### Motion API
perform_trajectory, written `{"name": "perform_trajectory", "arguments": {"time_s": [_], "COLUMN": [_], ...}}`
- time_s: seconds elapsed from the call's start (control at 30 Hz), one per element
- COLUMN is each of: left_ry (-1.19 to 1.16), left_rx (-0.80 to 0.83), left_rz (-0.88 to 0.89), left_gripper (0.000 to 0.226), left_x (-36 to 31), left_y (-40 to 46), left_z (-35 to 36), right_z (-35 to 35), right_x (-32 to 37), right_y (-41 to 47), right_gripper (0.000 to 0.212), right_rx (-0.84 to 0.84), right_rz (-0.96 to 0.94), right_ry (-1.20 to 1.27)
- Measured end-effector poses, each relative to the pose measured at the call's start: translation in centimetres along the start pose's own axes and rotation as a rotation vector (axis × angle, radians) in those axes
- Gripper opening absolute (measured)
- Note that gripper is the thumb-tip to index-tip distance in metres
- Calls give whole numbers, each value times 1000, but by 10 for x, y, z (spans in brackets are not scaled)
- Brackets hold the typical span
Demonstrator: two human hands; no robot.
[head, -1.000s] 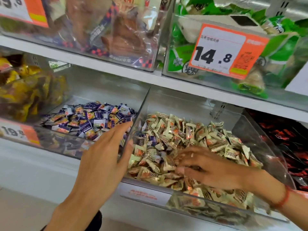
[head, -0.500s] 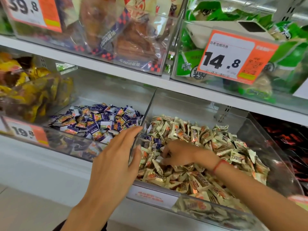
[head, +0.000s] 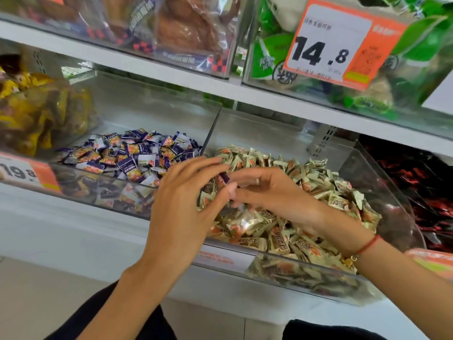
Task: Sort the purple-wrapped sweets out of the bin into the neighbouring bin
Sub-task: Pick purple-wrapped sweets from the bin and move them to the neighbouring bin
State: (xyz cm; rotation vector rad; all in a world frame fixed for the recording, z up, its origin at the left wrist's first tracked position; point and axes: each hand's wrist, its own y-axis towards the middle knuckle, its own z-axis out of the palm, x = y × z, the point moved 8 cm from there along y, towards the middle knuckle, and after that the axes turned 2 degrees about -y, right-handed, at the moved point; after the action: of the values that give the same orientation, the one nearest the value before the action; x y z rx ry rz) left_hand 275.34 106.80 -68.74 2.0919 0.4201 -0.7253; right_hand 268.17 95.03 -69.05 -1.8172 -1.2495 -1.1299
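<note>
Shop shelving across the whole view, two tiers of clear bins, price card reading 14.8 on the upper right. Lower tier, largest first: right-hand bin heaped with cream-wrapped sweets; neighbouring bin directly to its left, sharing a clear divider, part-filled with purple-wrapped sweets. Both hands over the left end of the cream heap, close to the divider, presumably for a short carry across. Left hand spread and relaxed, fingers extended, nothing clasped; placed beside the divider, likely to receive or steady. Right hand, red cord at the wrist, fingers drawn together towards the left hand. One purple sweet visible between the two hands, at the right fingertips; apparently pinched there, though motion blur prevents confirming a firm hold. Stray sweet not yet across the divider.
</note>
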Motion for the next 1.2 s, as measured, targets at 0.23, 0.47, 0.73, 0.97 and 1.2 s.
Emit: {"name": "perform_trajectory", "arguments": {"time_s": [0.23, 0.47, 0.73, 0.97, 1.2], "left_ry": [-178, -217, -275, -215, -406], "left_rx": [-178, -184, -186, -205, -73], "left_rz": [-140, -160, -212, -198, -234], "left_gripper": [33, 32, 31, 35, 36], "left_x": [8, 3, 19, 22, 21], "left_y": [-3, -4, -4, -3, 10], "left_z": [-21, -27, -26, -28, -12], "right_z": [-34, -10, -2, -40, -1], "right_x": [-17, -71, -73, -27, 54], "right_y": [17, 48, 55, 33, 7], "right_gripper": [22, 35, 13, 21, 21], "right_rx": [-76, 194, 237, -135, -221], "right_rz": [-24, -54, -210, -47, -385], "right_ry": [-311, -1226, -1294, -315, -197]}}
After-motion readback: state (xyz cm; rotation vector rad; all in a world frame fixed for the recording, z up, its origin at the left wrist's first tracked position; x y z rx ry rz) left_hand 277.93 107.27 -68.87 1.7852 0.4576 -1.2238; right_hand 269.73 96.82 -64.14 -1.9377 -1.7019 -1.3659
